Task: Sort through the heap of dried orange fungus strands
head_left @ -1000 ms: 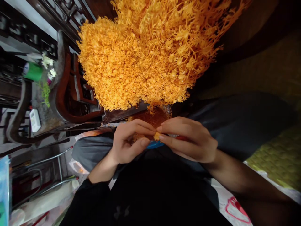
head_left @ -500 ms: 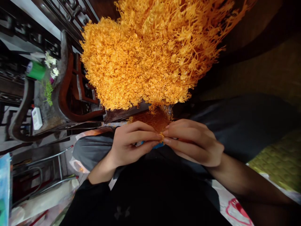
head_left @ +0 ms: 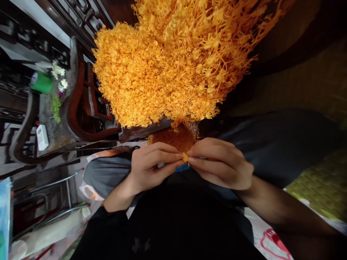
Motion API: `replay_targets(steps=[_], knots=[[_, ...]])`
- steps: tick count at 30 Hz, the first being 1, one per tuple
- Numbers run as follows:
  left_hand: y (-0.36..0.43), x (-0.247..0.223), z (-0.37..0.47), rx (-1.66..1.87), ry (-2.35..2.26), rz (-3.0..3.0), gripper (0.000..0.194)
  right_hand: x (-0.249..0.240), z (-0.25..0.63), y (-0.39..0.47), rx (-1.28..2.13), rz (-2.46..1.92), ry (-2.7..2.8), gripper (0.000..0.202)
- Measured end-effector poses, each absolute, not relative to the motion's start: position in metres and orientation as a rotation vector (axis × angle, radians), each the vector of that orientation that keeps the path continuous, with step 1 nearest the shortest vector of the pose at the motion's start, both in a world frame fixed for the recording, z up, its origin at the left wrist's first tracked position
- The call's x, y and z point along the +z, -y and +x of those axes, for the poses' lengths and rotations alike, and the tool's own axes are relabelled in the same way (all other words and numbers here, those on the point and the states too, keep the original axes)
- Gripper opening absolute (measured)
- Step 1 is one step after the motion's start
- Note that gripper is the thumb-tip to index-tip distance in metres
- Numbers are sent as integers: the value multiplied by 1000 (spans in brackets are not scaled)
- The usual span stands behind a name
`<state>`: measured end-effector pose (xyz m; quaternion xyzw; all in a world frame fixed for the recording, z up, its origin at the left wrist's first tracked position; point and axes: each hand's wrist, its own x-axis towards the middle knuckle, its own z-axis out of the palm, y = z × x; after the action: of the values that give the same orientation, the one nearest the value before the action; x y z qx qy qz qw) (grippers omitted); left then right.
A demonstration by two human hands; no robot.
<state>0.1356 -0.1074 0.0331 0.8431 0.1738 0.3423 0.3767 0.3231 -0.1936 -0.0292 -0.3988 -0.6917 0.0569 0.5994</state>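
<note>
My left hand [head_left: 151,166] and my right hand [head_left: 221,164] meet fingertip to fingertip over my lap, pinching a small orange plastic flower piece [head_left: 185,157] between them. Just above my fingers lies a darker orange clump [head_left: 173,138] of the same pieces. A large bushy mass of orange artificial flower sprigs [head_left: 173,61] fills the upper middle of the view, right above both hands. A bit of blue [head_left: 182,168] shows under my fingers; what it is cannot be told.
A dark carved wooden chair [head_left: 78,108] stands at the left. Further left are a green cup [head_left: 42,82], white flowers [head_left: 58,77] and a small white box [head_left: 41,137]. A metal frame [head_left: 62,195] is lower left, a green woven mat [head_left: 320,180] at right.
My hands have shifted slightly to the right and kept their pinch on the small orange piece. The view has also drifted a little.
</note>
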Motion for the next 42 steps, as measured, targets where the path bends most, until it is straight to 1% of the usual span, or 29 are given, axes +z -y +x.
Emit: replay_targets(steps=[3,8,16,22,30,37,42], knots=[[109,34,136,873,-460,2186,11,-28,325,194,141,-917,1612,31],[110,34,134,919,-458,2333,17,-27,325,194,125,-925,1626,29],[110,28,134,908,-401,2395,15,-30,324,194,139,-942,1640,29],[109,31,135,944,-457,2415,13,-28,323,192,110,-936,1626,29],[109,30,130,1018,-440,2570,21,-28,321,192,97,-946,1608,25],[108,29,130,998,-400,2661,22,-30,321,191,95,-1026,1617,26],[98,34,126,833,-513,2448,20,-31,320,185,133,-1021,1652,22]])
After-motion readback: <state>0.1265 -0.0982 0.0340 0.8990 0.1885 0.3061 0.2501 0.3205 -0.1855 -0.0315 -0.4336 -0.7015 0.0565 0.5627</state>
